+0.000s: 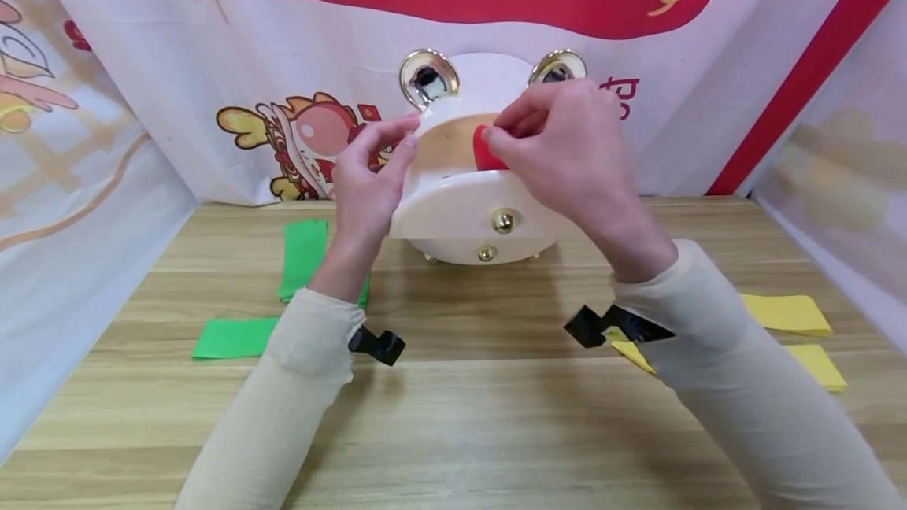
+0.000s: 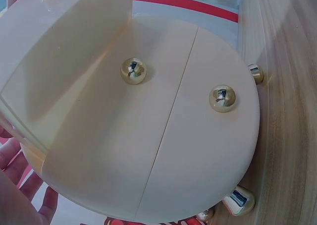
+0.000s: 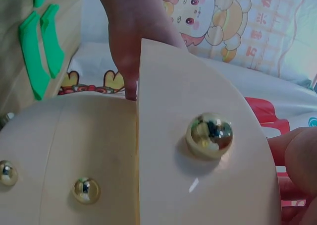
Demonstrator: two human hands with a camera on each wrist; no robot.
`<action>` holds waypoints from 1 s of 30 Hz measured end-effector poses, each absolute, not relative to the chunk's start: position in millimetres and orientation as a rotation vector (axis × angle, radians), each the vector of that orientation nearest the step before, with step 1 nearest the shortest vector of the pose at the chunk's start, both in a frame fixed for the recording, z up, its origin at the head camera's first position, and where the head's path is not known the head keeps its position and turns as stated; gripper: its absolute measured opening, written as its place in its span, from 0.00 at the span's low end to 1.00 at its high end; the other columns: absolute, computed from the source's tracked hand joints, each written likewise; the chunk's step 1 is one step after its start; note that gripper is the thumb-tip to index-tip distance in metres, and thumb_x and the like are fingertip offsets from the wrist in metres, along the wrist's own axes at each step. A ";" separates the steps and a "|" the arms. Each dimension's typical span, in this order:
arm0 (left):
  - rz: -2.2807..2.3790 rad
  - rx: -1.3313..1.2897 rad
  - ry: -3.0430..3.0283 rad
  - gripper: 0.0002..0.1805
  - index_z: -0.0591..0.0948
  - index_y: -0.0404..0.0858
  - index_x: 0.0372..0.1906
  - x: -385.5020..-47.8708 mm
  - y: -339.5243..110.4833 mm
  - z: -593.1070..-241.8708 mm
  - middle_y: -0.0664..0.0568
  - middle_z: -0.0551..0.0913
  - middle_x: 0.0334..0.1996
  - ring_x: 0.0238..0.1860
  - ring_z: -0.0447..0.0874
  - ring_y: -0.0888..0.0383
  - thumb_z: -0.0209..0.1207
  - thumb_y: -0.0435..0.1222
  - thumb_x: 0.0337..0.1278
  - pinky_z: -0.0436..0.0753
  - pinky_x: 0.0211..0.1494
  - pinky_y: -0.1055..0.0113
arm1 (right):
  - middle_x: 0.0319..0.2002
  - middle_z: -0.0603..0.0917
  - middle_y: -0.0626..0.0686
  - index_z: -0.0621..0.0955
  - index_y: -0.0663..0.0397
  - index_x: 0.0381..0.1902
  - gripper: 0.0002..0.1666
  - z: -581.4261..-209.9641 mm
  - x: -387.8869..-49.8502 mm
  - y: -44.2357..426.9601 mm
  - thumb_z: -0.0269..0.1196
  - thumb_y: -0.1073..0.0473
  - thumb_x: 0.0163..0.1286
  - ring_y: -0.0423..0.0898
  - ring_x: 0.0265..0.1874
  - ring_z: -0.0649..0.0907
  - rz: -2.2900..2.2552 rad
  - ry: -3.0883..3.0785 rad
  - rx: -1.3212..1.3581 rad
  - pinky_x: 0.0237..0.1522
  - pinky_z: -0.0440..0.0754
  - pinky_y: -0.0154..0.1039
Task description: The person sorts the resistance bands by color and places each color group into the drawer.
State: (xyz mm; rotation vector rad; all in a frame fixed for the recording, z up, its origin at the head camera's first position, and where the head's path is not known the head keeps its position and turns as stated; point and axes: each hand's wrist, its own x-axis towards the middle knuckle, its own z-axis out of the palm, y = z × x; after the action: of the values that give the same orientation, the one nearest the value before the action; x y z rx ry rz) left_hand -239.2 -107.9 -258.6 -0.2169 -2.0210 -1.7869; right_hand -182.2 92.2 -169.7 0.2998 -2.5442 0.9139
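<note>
A white rounded drawer cabinet (image 1: pixel 453 254) with gold knobs stands at the back of the table, its top drawer (image 1: pixel 453 207) pulled out. My right hand (image 1: pixel 567 140) is over the drawer's right side, pinching a red cloth piece (image 1: pixel 485 152) between thumb and fingers; its lower part is hidden behind the drawer front. My left hand (image 1: pixel 372 179) rests at the left side of the drawer, fingers fairly straight. In the left wrist view, the left hand's fingers (image 2: pixel 25 185) lie along the cabinet's edge. The right wrist view shows the drawer front's gold knob (image 3: pixel 210 136) close up.
Green cloth strips (image 1: pixel 305 254) lie on the table at left. Yellow strips (image 1: pixel 786 313) lie at right, partly behind my right sleeve. Two round gold-rimmed pieces (image 1: pixel 428 79) stick up from the cabinet. A printed white and red curtain (image 1: pixel 319 46) hangs behind.
</note>
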 end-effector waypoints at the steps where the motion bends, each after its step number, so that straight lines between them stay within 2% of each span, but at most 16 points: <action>1: -1.788 -0.219 -2.021 0.14 0.88 0.48 0.59 -239.1 -107.7 -258.5 0.60 0.88 0.62 0.64 0.81 0.65 0.63 0.43 0.74 0.84 0.65 0.65 | 0.39 0.94 0.55 0.93 0.52 0.44 0.12 -170.0 -182.1 91.0 0.71 0.52 0.71 0.48 0.38 0.89 0.924 -2.554 0.307 0.38 0.85 0.39; 12: -1.765 -0.225 -2.051 0.15 0.88 0.50 0.60 -238.0 -107.2 -257.5 0.61 0.87 0.64 0.65 0.80 0.64 0.62 0.44 0.75 0.85 0.67 0.62 | 0.38 0.94 0.55 0.94 0.51 0.45 0.13 -175.8 -179.5 87.3 0.72 0.50 0.71 0.49 0.35 0.88 0.899 -2.545 0.376 0.37 0.81 0.41; 18: -1.756 -0.221 -2.040 0.15 0.88 0.49 0.60 -238.2 -108.0 -257.4 0.61 0.87 0.63 0.64 0.81 0.64 0.63 0.44 0.75 0.85 0.66 0.63 | 0.39 0.94 0.55 0.94 0.51 0.45 0.13 -181.6 -175.3 93.0 0.72 0.50 0.71 0.48 0.33 0.88 1.023 -2.403 0.379 0.36 0.81 0.33; 22: -1.757 -0.217 -2.050 0.16 0.87 0.49 0.61 -237.8 -108.1 -257.5 0.61 0.86 0.64 0.65 0.80 0.64 0.63 0.44 0.75 0.85 0.66 0.62 | 0.40 0.94 0.55 0.93 0.54 0.45 0.13 -189.4 -171.5 98.7 0.72 0.52 0.71 0.44 0.33 0.87 1.099 -2.265 0.396 0.37 0.81 0.27; 30: -1.758 -0.211 -2.049 0.15 0.87 0.49 0.61 -237.7 -107.7 -259.0 0.60 0.86 0.64 0.65 0.80 0.64 0.63 0.44 0.75 0.85 0.66 0.62 | 0.39 0.91 0.59 0.90 0.64 0.43 0.14 -214.9 -155.4 106.3 0.73 0.56 0.69 0.37 0.36 0.84 1.115 -1.879 0.474 0.42 0.81 0.31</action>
State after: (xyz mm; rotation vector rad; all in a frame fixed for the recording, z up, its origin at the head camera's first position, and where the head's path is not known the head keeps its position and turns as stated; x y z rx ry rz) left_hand -237.7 -107.7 -259.0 -0.2112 -2.0492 -1.7576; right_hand -155.4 106.3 -214.9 0.4737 -1.8793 1.1146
